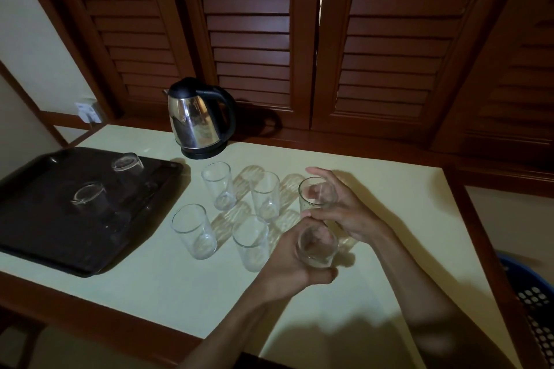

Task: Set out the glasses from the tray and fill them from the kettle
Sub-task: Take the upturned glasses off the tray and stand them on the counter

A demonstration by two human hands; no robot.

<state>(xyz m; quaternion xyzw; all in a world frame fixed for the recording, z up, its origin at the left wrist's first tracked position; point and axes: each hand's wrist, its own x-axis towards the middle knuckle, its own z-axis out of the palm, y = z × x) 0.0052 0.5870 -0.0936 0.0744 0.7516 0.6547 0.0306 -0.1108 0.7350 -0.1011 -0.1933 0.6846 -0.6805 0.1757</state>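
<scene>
At centre right of the frame, the left hand (295, 260) grips one upright glass (316, 250) while the right hand (341, 210) holds another (317, 196) just above it. Four glasses stand mouth-up to their left. Two inverted glasses (90, 199) remain on the tray (36, 237) at left, nearer the left hand. The kettle (199, 118) waits at upper centre. Water level: indiscernible.

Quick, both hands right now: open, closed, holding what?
Left hand: grips the near glass.
Right hand: grips the far glass.
</scene>
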